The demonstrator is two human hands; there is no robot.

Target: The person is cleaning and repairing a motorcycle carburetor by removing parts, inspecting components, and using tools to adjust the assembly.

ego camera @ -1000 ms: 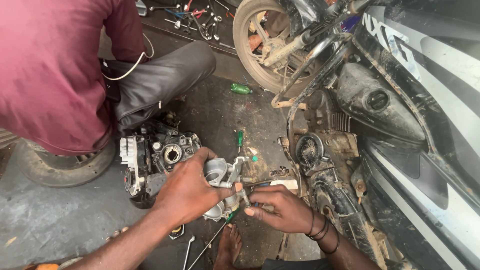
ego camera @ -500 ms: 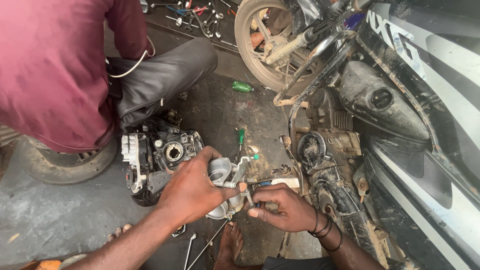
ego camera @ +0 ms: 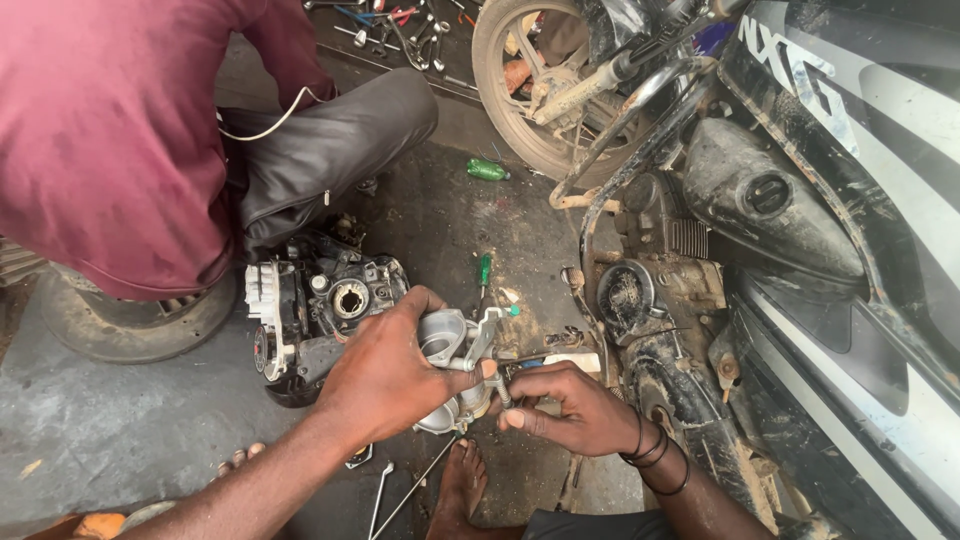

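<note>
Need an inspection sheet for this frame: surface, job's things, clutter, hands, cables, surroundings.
Surface: dark, stained concrete floor.
Job's things: silver carburetor held above the floor.
Clutter: engine block, green screwdriver, green bottle, spanners.
Hands: left hand grips the carburetor; right hand pinches a small part at its side.
Cables: white cord across another person's lap.
Surroundings: motorcycle at right, seated person in maroon shirt.

Carburetor [ego camera: 455, 345] underside behind left hand [ego camera: 385, 375]; co-worker [ego camera: 120, 130] cropped above.
</note>
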